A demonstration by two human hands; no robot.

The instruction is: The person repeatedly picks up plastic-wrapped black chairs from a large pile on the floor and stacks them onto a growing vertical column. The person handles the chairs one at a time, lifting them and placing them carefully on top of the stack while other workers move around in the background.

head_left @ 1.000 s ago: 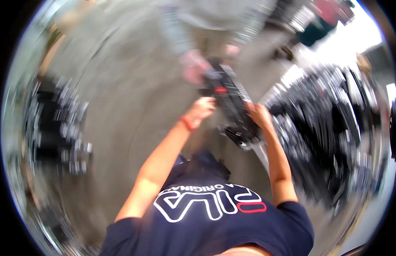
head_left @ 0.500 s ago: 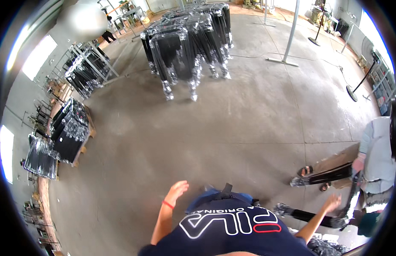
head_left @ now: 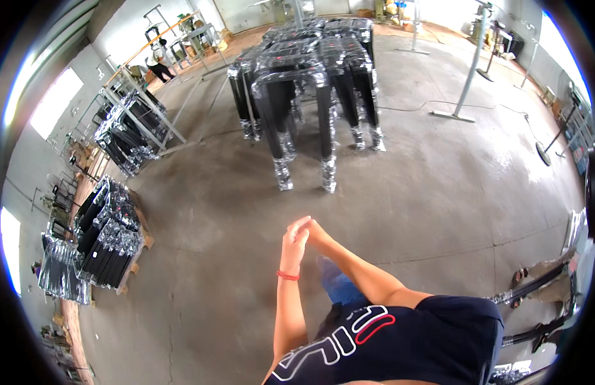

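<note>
In front of my body my left hand (head_left: 295, 242), with a red band at the wrist, is raised over the floor. Its fingers point up and toward the right, partly stretched out, and I see nothing held in them. My right hand (head_left: 315, 233) reaches across and meets it. Most of the right hand's fingers are hidden behind the left, so their shape does not show. Ahead of both hands, apart from them, stands a group of black leg frames (head_left: 291, 106) wrapped in clear film.
Wrapped black parts are stacked on a pallet (head_left: 147, 240) at the left, with a metal rack (head_left: 134, 119) farther back. A metal stand (head_left: 467, 77) and a fan stand (head_left: 554, 138) stand at the right. Another person (head_left: 158, 61) is far back; someone's feet (head_left: 519, 277) show at right beside wrapped frames.
My hands have come together from far apart, the right one swinging in from the right side. The view has turned, and the wrapped frames ahead appear nearer.
</note>
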